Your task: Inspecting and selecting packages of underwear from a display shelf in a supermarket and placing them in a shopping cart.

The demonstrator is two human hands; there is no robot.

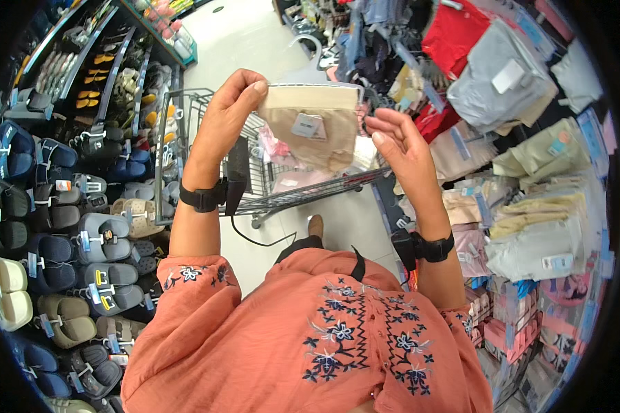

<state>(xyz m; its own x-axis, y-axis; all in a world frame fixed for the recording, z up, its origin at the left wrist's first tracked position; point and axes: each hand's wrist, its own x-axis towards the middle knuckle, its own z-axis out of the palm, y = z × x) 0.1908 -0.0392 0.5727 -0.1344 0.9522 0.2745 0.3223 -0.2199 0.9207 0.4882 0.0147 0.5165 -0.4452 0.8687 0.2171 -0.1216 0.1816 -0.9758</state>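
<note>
A beige garment, likely underwear, hangs by its pale waistband from a grey plastic hanger. My left hand pinches the waistband's left end between thumb and fingers. Beside its right edge is my right hand, fingers apart, with nothing in it that I can see. A white tag is attached to the garment's front. Behind and below it stands a metal shopping cart, its basket partly hidden by the garment. Pink items lie in the cart.
Slides and clogs hang in rows on the left. Folded and hung garments fill the right-hand racks, close to my right arm. Pale tiled floor runs beyond the cart. A black cable dangles from the device on my left wrist.
</note>
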